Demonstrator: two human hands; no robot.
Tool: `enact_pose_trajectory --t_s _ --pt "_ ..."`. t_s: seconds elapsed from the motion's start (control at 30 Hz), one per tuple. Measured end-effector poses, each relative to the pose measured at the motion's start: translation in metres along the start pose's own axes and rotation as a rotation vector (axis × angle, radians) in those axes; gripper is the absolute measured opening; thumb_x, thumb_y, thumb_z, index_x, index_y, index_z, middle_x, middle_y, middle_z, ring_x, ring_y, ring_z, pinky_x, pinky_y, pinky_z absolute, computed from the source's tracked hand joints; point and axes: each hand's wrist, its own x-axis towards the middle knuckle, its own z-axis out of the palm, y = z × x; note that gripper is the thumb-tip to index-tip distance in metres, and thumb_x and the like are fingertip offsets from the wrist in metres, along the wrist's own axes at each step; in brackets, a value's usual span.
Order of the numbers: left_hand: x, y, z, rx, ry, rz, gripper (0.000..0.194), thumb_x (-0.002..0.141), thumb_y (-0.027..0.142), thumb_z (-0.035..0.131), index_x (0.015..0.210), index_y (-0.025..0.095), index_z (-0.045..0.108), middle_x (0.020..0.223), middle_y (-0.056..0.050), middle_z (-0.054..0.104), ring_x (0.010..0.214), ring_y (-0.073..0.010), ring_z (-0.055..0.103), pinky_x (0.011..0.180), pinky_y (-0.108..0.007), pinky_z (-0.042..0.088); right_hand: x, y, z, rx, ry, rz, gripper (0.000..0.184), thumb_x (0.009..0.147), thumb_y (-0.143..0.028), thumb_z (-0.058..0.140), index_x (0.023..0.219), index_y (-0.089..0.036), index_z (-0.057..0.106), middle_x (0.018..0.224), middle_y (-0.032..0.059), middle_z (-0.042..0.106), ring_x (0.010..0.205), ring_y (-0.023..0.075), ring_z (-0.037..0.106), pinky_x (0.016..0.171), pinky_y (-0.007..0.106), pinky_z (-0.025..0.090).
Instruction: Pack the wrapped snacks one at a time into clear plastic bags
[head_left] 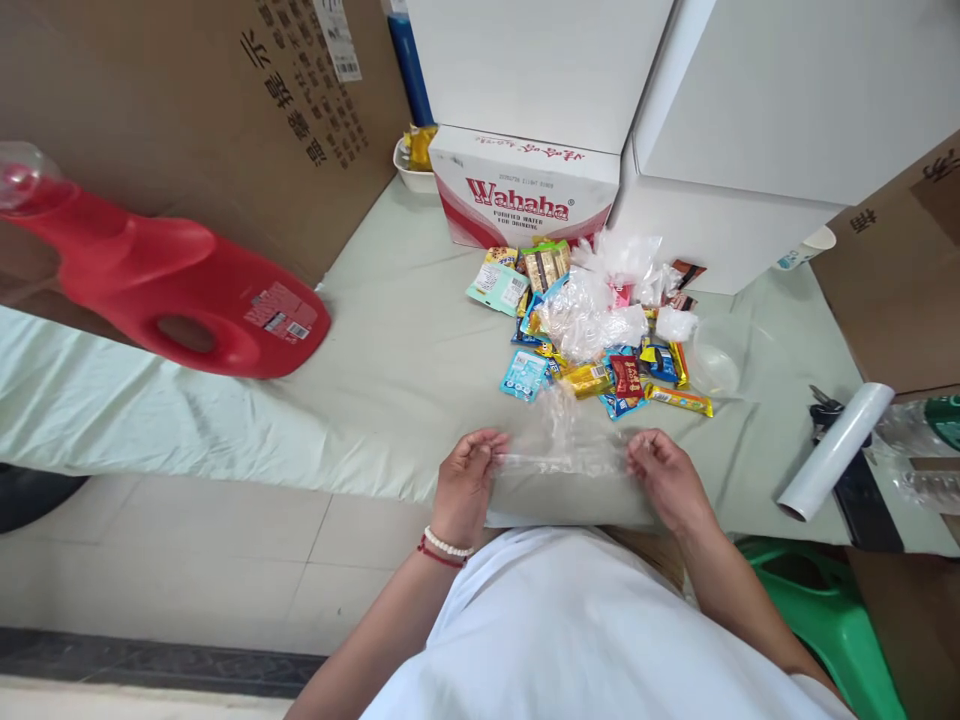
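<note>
A clear plastic bag (561, 440) is stretched sideways over the front part of the table. My left hand (466, 475) pinches its left edge, and my right hand (667, 478) pinches the right edge. Just beyond the bag lies a heap of wrapped snacks, among them a light blue packet (525, 374), a yellow packet (586, 380), a dark red packet (625, 377) and a slim yellow-orange stick packet (679, 400). Crumpled clear plastic bags (589, 312) cover the middle of the heap and hide some packets.
A large red detergent bottle (187, 280) lies at the left. Behind the heap stands a Wahaba water carton (525, 190), beside white boxes (697, 225). A clear bowl (716, 370), a white roll (836, 452) and plastic bottles (919, 430) sit rightward. Below is a green stool (832, 610).
</note>
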Motion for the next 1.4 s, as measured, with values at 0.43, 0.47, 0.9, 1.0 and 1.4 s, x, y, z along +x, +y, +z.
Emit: enact_pose_trajectory --t_s 0.43,0.47,0.9,1.0,1.4 --pt "-0.007 -0.009 0.030 0.282 -0.280 -0.066 0.036 0.079 0.050 0.061 0.098 0.019 0.063 0.067 0.006 0.041 0.054 -0.0092 0.028 0.049 -0.024 0.023 0.024 -0.048 0.055 -0.769 -0.135 -0.572 0.057 0.094 -0.052 0.063 0.140 -0.021 0.054 0.142 0.0176 0.058 0.133 0.0344 0.051 0.113 0.054 0.039" --pt "-0.004 -0.011 0.033 0.363 -0.281 -0.060 0.040 0.084 0.058 0.055 0.090 0.019 0.061 0.063 0.006 0.038 0.053 -0.0099 0.026 0.049 -0.025 0.022 0.032 -0.047 0.064 -0.816 -0.173 -0.556 0.055 0.092 -0.049 0.067 0.137 -0.020 0.056 0.137 0.0178 0.061 0.129 0.0349 0.053 0.110 0.052 0.041" --pt "-0.009 -0.010 -0.013 0.716 -0.361 0.333 0.028 0.081 0.031 0.066 0.059 0.019 0.053 0.076 -0.002 0.051 0.078 -0.0162 0.051 0.072 -0.028 0.041 0.033 -0.003 0.005 -0.140 -0.128 -0.171 0.031 0.083 -0.049 0.074 0.085 -0.020 0.064 0.073 -0.0027 0.057 0.068 0.0134 0.050 0.066 0.026 0.041" --pt "-0.010 -0.011 -0.015 0.576 -0.365 0.261 0.006 0.072 0.017 0.061 0.070 0.020 0.056 0.094 -0.004 0.056 0.092 -0.0189 0.058 0.083 -0.033 0.049 0.029 -0.012 0.008 -0.304 -0.179 -0.260 0.028 0.089 -0.048 0.068 0.088 -0.020 0.066 0.083 0.0009 0.063 0.077 0.0161 0.056 0.072 0.028 0.045" --pt "-0.006 -0.015 0.021 0.359 -0.046 0.209 0.032 0.074 0.033 0.070 0.100 0.022 0.054 0.075 0.006 0.048 0.065 -0.0114 0.043 0.062 -0.024 0.036 0.032 -0.023 0.068 -0.635 -0.357 -0.463 0.020 0.097 -0.032 0.057 0.089 -0.021 0.071 0.082 0.0034 0.071 0.077 0.0188 0.062 0.071 0.030 0.045"
